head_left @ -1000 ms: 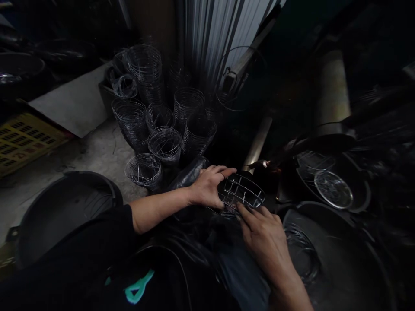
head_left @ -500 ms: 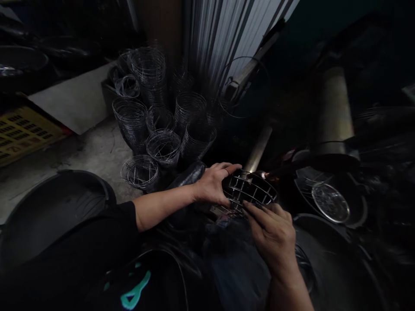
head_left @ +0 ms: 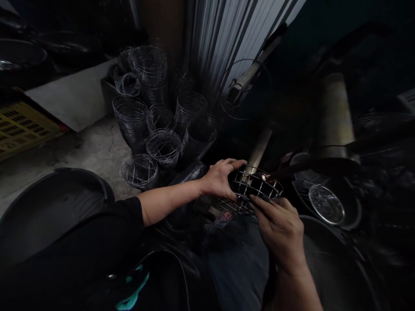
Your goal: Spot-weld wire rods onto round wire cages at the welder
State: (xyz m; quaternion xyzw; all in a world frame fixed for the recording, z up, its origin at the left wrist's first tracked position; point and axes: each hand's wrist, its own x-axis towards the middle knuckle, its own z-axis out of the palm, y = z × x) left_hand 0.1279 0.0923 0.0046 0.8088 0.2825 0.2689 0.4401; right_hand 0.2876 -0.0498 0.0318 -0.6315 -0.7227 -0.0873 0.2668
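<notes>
Nudged nearer the metal rod (head_left: 258, 151), the wire basket (head_left: 254, 188), already cross-wired, what remains unclear, is gripped by a wide-spread left hand (head_left: 218, 179) and pinching right hand (head_left: 282, 226).

The wire basket (head_left: 259, 190) has shifted rightward along with the left hand (head_left: 222, 178) and right hand (head_left: 282, 224); its rim now overlaps the pale metal bar (head_left: 260, 147), and a pinkish patch (head_left: 224, 218) shows more plainly below.

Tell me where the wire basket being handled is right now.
In the head view, the wire basket is just right of centre in the lower half, between the left hand and right hand, by the lower end of the slanted metal pipe.
</notes>
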